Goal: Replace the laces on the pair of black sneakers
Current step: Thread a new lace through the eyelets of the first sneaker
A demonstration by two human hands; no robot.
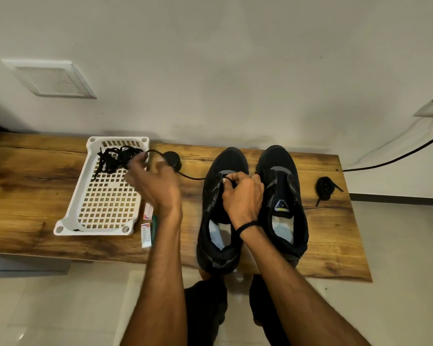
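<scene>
Sneakers [253,203] side by side; right hand [243,193] pinches lace [190,176] (left blurred).

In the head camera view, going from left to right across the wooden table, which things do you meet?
White basket with a tangle of black laces → small boxes → round black object → left sneaker → right sneaker → coiled black lace.

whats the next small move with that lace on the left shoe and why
Probably draw the black lace further through with the left hand. The right hand pinches it at the left sneaker near the toe-end eyelets, and it runs slack across the table towards the white basket.
</scene>
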